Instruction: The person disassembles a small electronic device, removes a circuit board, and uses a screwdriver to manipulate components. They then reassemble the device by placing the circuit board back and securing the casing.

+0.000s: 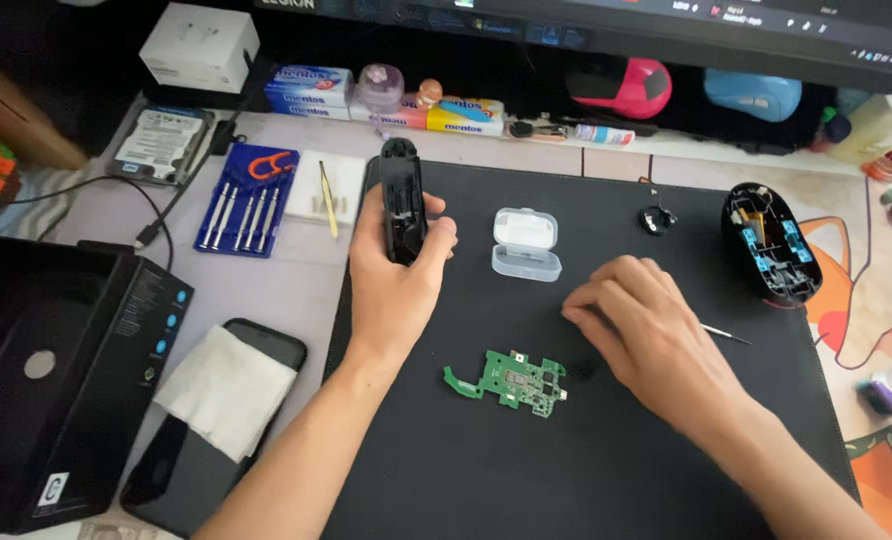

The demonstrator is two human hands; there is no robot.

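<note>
Head view showed a black mouse shell piece (403,203) held in the left hand (391,285), fingers wrapped round its lower half; its long axis ran almost straight away from the person, the rounded end pointing toward the monitor edge; it looked glossy, narrow, with a hollow inner face turned up. The right hand (646,325) lay palm down on the black mat (606,470), well apart to the right, fingers curled loosely on a thin metal tool (726,334), whose tip showed past the hand. Between the hands sat a small clear plastic case (526,243); nearer the person lay a green circuit board (511,379); the opened mouse base (772,243) rested at the mat's right edge.
</note>
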